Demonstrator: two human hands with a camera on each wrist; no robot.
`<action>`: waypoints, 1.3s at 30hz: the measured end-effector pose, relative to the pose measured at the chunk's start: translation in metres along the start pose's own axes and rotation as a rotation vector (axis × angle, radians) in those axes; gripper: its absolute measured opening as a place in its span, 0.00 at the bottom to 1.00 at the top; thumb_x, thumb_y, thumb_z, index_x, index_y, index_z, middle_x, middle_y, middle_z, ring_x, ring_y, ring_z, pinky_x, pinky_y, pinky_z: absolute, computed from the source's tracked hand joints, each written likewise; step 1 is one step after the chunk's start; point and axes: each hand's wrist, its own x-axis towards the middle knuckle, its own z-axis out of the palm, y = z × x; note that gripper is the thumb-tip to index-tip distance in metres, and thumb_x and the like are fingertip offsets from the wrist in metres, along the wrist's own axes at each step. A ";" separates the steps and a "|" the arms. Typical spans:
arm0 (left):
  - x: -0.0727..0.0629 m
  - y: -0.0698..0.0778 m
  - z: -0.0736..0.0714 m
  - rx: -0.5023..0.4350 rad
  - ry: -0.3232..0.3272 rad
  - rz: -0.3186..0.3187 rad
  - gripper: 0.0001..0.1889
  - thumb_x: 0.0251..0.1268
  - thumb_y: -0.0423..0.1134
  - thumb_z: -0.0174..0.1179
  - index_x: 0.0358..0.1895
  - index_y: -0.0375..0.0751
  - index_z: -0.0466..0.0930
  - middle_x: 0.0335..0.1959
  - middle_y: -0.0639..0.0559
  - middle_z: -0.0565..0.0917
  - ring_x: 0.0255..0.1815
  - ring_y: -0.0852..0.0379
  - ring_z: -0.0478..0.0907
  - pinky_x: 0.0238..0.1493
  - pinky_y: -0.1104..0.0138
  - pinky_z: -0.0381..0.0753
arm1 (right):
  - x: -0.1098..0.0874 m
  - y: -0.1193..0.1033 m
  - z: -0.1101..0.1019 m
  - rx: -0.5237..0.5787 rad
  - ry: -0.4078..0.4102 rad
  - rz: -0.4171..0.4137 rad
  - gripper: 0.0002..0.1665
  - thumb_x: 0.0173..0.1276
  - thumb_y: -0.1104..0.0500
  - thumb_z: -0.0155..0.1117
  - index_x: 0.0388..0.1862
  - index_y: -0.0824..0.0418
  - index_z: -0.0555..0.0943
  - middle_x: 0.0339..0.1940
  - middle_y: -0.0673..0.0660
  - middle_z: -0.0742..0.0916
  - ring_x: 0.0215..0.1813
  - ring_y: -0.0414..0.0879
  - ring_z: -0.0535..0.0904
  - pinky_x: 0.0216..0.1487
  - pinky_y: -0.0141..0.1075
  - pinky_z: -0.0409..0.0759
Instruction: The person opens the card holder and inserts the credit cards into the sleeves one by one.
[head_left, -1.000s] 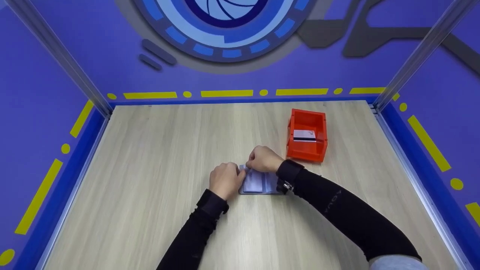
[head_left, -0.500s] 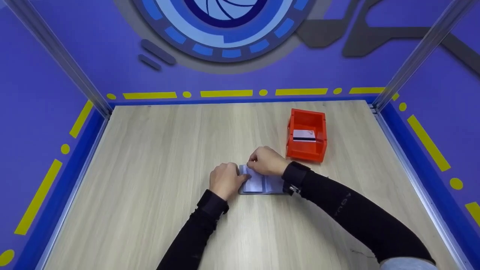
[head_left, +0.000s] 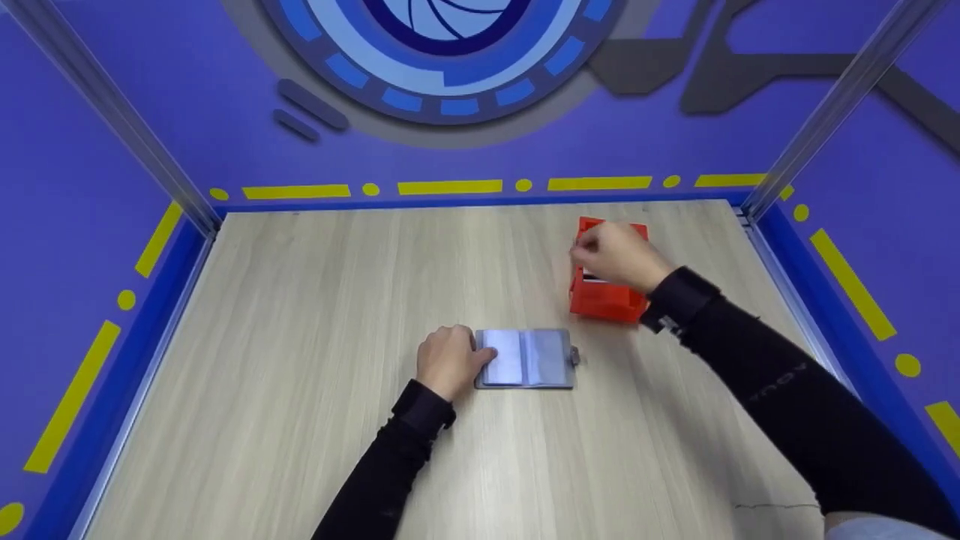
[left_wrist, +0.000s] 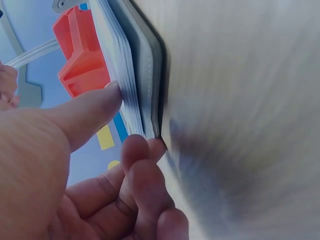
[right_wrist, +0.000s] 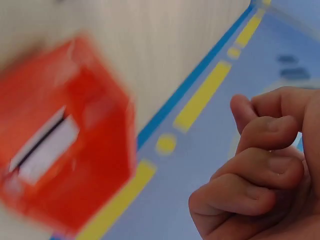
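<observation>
In the head view an open card holder (head_left: 551, 360) lies on the table, grey-edged with clear sleeves and a snap tab on its right side. My left hand (head_left: 450, 361) holds its left edge. The left wrist view shows the thumb (left_wrist: 97, 110) on the stacked sleeves (left_wrist: 117, 60) and other fingertips by the grey cover's corner. My right hand (head_left: 622, 255) is above a red bin (head_left: 607, 304), partly covering it. Its fingers (right_wrist: 250, 170) are curled, and no object shows in them. Inside the bin lies a white card (right_wrist: 47, 150) with a black stripe.
The wood-grain table (head_left: 315, 315) is bounded by a blue back wall (head_left: 180, 150) and side walls with yellow marks. Metal posts (head_left: 840, 112) stand at the rear corners. A thin dark line (head_left: 776, 506) lies near the front right.
My right hand has left the card holder's upper edge and moved right and away from me, over the red bin. The left hand stays at the card holder's left edge.
</observation>
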 end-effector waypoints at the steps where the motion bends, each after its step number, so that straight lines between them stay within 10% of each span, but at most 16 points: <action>1: 0.000 0.000 0.000 -0.003 -0.002 -0.003 0.20 0.65 0.56 0.79 0.26 0.44 0.87 0.26 0.52 0.87 0.25 0.56 0.78 0.30 0.60 0.75 | 0.003 0.006 -0.006 -0.022 0.004 0.027 0.14 0.82 0.55 0.63 0.43 0.61 0.91 0.28 0.56 0.82 0.29 0.50 0.75 0.36 0.40 0.75; 13: 0.001 -0.002 -0.002 -0.037 0.016 -0.008 0.21 0.64 0.54 0.79 0.22 0.45 0.84 0.22 0.56 0.83 0.23 0.58 0.73 0.27 0.64 0.70 | 0.043 0.050 -0.007 -0.273 -0.211 0.138 0.10 0.77 0.61 0.69 0.47 0.65 0.93 0.37 0.58 0.88 0.40 0.53 0.80 0.49 0.45 0.82; 39: 0.000 -0.001 0.001 -0.015 0.019 -0.002 0.21 0.64 0.56 0.79 0.23 0.45 0.85 0.22 0.56 0.84 0.23 0.59 0.74 0.27 0.63 0.71 | 0.078 0.081 0.040 -0.500 -0.344 0.144 0.10 0.80 0.63 0.65 0.47 0.70 0.87 0.31 0.60 0.83 0.36 0.54 0.78 0.51 0.49 0.82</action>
